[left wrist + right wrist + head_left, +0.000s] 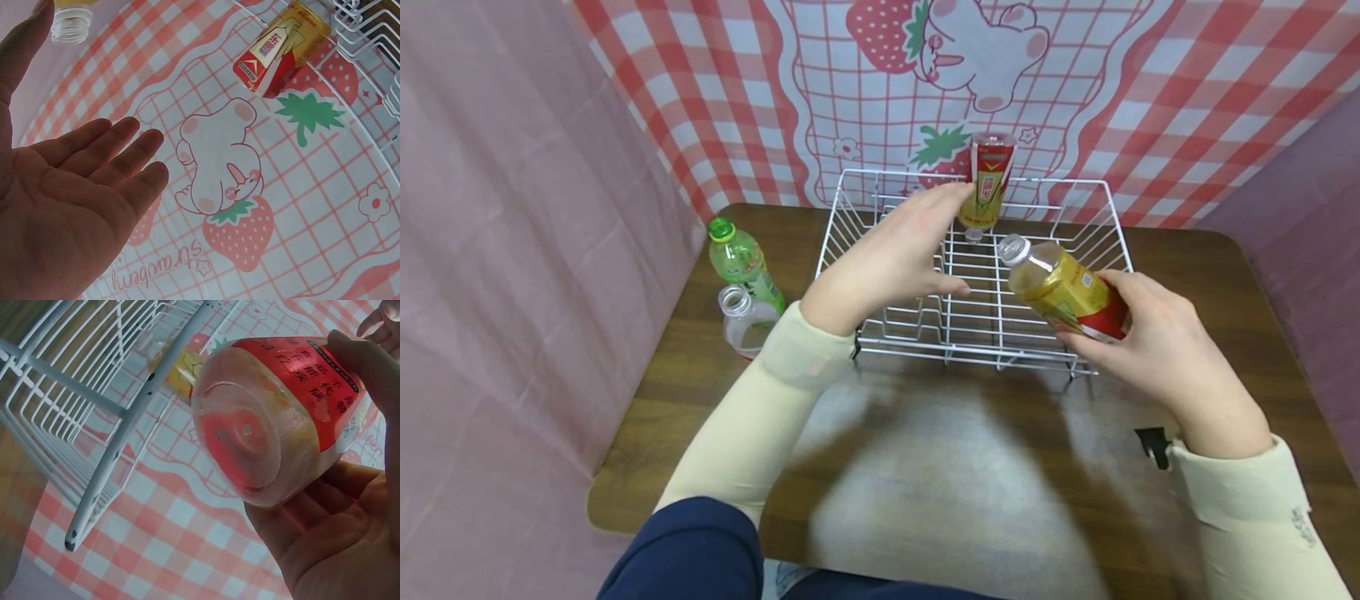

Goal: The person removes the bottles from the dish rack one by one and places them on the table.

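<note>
My right hand (1165, 342) grips a red and gold plastic bottle (1067, 287) near its base. The bottle is tilted, its capless neck pointing up and left over the white wire rack (977, 354). In the right wrist view the bottle's round clear base (240, 437) faces the camera. My left hand (898, 250) hovers over the rack's left half with fingers extended, holding nothing; its palm shows in the left wrist view. A second red and gold bottle (988, 179) stands upside down at the back of the rack, just beyond the left fingertips.
A green bottle (741, 258) with a green cap and a clear capless bottle (748, 321) stand on the wooden table (647, 467), left of the rack. A checkered strawberry cloth (737, 75) hangs behind. A small black patch (1153, 446) lies near the right wrist.
</note>
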Available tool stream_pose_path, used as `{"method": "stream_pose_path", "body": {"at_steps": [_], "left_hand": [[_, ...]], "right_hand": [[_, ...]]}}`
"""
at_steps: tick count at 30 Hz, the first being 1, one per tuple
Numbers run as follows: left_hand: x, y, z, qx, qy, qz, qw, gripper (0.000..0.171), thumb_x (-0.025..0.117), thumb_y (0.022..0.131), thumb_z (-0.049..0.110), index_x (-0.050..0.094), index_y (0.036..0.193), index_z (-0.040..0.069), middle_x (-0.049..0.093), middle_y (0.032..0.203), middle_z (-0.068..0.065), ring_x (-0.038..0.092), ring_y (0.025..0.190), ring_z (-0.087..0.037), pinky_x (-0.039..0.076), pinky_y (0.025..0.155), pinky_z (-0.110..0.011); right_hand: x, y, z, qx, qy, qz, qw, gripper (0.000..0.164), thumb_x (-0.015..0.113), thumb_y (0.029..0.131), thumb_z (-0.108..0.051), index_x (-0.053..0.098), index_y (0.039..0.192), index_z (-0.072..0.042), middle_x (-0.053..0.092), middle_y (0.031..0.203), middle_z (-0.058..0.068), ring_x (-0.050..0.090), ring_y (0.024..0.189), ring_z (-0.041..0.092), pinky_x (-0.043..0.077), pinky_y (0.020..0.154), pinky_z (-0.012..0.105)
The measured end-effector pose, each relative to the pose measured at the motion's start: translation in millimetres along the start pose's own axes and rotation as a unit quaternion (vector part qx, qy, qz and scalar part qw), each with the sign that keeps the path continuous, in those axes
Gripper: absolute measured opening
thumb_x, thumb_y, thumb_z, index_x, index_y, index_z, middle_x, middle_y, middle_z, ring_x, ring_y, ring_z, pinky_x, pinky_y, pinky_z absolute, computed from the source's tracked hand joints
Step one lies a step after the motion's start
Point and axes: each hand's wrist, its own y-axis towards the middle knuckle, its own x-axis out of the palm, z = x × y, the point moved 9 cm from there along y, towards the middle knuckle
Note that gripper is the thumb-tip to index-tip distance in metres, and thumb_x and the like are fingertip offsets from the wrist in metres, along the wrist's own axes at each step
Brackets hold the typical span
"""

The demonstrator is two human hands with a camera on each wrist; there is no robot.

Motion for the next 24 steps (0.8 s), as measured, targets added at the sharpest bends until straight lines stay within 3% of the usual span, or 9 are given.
{"method": "stream_pose_path", "body": {"at_steps": [4,8,11,24], "left_hand": [[0.5,0.4,-0.9,-0.002,-0.002,-0.004,1.0,0.111,0.086,0.081,0.044,0.02,0.161,0.003,0.023,0.166,-0.01,0.017,0.15,-0.015,0.004,0.117,-0.021],[0.7,1.3,-1.6,-0.004,-0.009,-0.007,0.9999,0.113,0.087,0.081,0.042,0.018,0.161,0.003,0.022,0.166,-0.01,0.017,0.15,-0.016,0.004,0.117,-0.02],[0.9,1.8,-2.0,-0.006,-0.01,-0.009,0.9999,0.113,0.087,0.081,0.042,0.018,0.162,0.003,0.023,0.166,-0.01,0.017,0.15,-0.016,0.004,0.117,-0.02],[3.2,-0.8,-8.4,-0.016,-0.016,-0.014,0.9996,0.112,0.085,0.082,0.044,0.017,0.162,0.005,0.022,0.166,-0.006,0.015,0.15,-0.013,0.005,0.117,-0.019]], "right_hand": [[-5,-1,2,-0.015,-0.004,0.019,1.0,0.078,0.093,0.073,-0.033,0.057,0.135,-0.002,0.062,0.108,0.013,0.059,0.085,0.027,0.056,0.067,0.046],[-10,-4,4,-0.031,-0.006,0.045,0.998,0.077,0.095,0.07,-0.03,0.06,0.133,-0.003,0.063,0.103,0.009,0.055,0.079,0.021,0.047,0.064,0.02],[-12,-8,6,-0.036,0.0,0.061,0.997,0.075,0.096,0.068,-0.027,0.061,0.13,-0.001,0.062,0.097,0.008,0.052,0.075,0.019,0.038,0.061,0.009],[-26,-15,32,0.007,0.039,0.094,0.995,0.073,0.095,0.071,-0.023,0.059,0.131,-0.005,0.062,0.099,0.009,0.048,0.073,0.015,0.038,0.058,0.008]]}}
